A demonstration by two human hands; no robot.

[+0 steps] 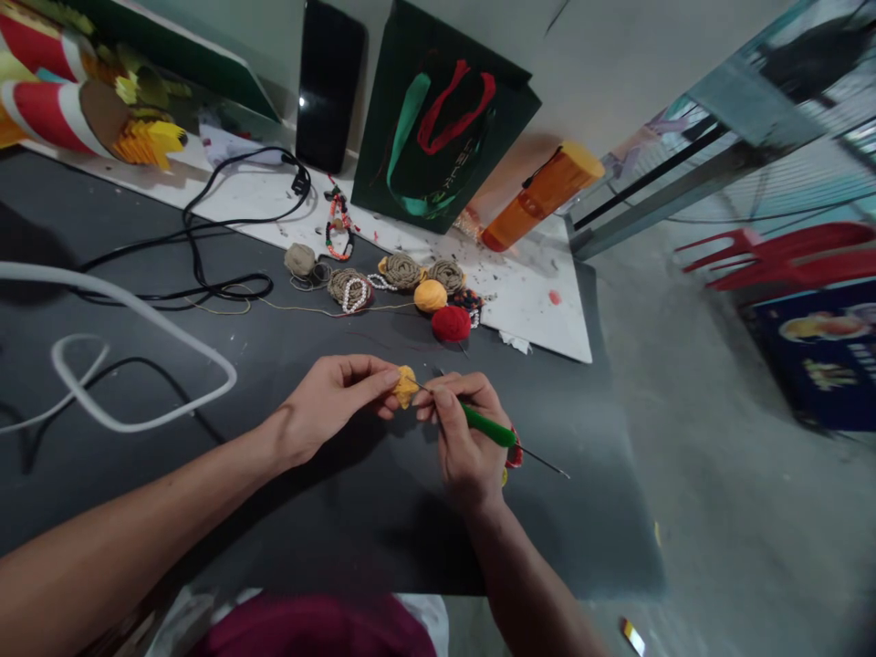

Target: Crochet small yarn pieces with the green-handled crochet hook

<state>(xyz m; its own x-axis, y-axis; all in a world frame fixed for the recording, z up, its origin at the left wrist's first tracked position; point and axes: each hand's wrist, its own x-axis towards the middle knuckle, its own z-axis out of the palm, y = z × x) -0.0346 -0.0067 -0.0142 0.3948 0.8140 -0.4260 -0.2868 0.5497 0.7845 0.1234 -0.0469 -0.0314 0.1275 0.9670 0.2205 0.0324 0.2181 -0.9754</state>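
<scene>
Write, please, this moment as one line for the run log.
left hand: pinches small yellow piece | right hand: holds green-handled tool, metal tip at piece | beyond hands: yellow ball, red ball

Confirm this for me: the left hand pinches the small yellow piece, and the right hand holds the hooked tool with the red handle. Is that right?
Not quite: the handle is green, not red. The head view shows the right hand holding the green-handled tool; the left hand does pinch the small yellow piece.

My left hand pinches the yellow piece; my right holds the green hook, its tip at the piece, above the desk.
</scene>
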